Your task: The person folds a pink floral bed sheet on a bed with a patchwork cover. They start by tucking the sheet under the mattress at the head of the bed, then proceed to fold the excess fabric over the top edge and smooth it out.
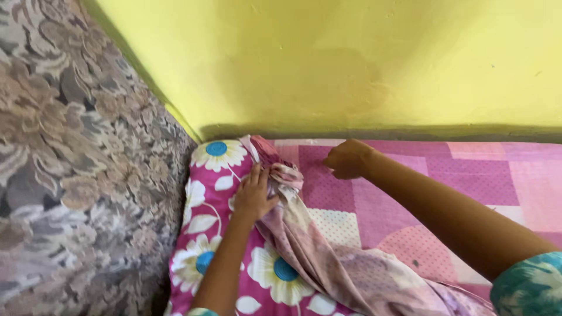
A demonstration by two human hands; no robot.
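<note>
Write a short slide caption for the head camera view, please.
Left hand presses a crumpled pinkish cloth on a pink flowered pillow; right hand rests on pink patchwork bedsheet.

Yellow wall (351, 64); grey floral headboard (70, 164); pink patchwork bedsheet (468, 169).

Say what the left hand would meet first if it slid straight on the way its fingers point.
Likely the bunched end of the pink cloth beside the left hand's fingertips; beyond it, the yellow wall. Depth is uncertain.

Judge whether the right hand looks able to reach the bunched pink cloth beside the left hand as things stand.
Probably yes. The right hand hovers over the patchwork sheet, with only bare sheet between it and the bunched pink cloth, which the left hand presses on the floral pillow.
</note>
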